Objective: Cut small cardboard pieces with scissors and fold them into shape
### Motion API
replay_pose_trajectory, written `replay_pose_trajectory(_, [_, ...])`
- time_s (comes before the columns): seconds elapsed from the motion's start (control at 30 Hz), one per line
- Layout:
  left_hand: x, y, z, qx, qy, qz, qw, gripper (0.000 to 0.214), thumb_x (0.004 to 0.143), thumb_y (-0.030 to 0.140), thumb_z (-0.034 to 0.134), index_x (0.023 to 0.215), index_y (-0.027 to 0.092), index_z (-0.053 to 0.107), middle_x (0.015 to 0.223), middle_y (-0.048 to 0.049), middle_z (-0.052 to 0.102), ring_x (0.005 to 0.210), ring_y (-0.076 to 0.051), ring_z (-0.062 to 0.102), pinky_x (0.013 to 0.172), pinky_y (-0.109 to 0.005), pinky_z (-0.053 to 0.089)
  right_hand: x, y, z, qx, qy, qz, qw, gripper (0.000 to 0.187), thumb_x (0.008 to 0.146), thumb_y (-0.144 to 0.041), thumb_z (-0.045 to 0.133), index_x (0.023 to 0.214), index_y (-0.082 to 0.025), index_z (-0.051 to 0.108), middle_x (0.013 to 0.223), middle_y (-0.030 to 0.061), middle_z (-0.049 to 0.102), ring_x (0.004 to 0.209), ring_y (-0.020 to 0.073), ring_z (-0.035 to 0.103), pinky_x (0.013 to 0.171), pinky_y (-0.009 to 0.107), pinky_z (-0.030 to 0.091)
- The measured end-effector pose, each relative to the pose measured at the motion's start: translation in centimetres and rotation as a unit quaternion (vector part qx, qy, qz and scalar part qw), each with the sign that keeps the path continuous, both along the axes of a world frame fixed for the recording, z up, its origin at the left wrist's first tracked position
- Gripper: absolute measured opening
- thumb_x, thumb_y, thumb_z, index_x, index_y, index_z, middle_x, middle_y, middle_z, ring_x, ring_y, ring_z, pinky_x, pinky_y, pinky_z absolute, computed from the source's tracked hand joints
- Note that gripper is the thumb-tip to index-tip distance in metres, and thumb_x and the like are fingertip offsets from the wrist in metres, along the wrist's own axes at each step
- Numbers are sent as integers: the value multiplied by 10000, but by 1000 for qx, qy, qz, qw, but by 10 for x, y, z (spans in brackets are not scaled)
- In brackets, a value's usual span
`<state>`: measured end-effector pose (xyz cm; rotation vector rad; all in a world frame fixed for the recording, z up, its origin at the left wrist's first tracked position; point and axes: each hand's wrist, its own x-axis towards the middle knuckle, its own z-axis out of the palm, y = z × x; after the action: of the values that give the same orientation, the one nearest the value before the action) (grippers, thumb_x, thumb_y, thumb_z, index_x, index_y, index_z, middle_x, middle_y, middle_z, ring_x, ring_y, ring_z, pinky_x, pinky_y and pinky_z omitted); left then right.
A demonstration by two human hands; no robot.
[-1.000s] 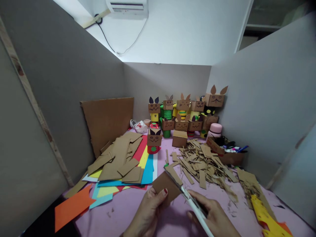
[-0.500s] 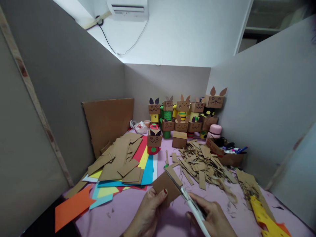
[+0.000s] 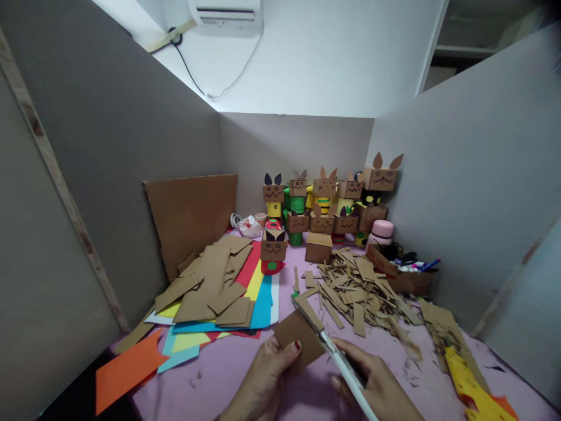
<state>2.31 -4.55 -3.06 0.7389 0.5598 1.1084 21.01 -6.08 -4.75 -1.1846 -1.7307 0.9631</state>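
Between the thumb and fingers of my left hand (image 3: 269,374) is a small square of brown cardboard (image 3: 298,342), tilted over the table. My right hand (image 3: 372,377) grips a pair of white-handled scissors (image 3: 346,368), whose blades point up and to the left. The blades lie along the right edge of the cardboard square; whether they bite into it I cannot tell. Past the scissor tips, a cardboard strip (image 3: 312,309) rests on the purple tabletop. My right fingers partly hide the scissor handles.
Cardboard offcuts (image 3: 355,292) are heaped to the right, cut cardboard sheets (image 3: 205,280) over coloured paper to the left. Box-headed animal figures (image 3: 324,190) stand at the back, one cat figure (image 3: 273,251) nearer. A yellow glue gun (image 3: 471,386) lies at right, by an open box (image 3: 409,282) of pens.
The cardboard square has shifted slightly to the right and down against the scissors, my left hand moving with it. Both hands keep their hold.
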Motion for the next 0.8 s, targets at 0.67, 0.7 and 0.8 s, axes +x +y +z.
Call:
replay_pose_trajectory(0.67, [-7, 8, -2, -59, 1, 101, 993, 366, 675, 177, 695, 1030, 183, 606, 865, -34, 693, 750, -121, 612, 628, -191, 460, 1, 1, -7, -26, 6, -5, 1000, 527, 677, -297, 639, 1173, -145, 549, 853, 61, 680, 659, 176, 590, 649, 263, 499])
replay_pose_trajectory(0.7, [-9, 8, -2, -62, 3, 111, 992, 354, 676, 180, 695, 1019, 185, 611, 852, -27, 692, 737, -115, 609, 628, -189, 460, 0, 0, -5, -26, -1, 4, 1000, 532, 667, -286, 640, 1169, -135, 550, 848, 63, 678, 673, 181, 591, 662, 266, 497])
replay_pose_trajectory(0.8, [-12, 10, 0, -63, 17, 128, 990, 342, 665, 184, 703, 998, 198, 623, 769, 4, 689, 696, -100, 600, 622, -176, 454, -2, -2, 1, -33, -17, 10, 999, 528, 651, -260, 631, 1153, -112, 560, 801, 61, 668, 696, 196, 593, 656, 260, 496])
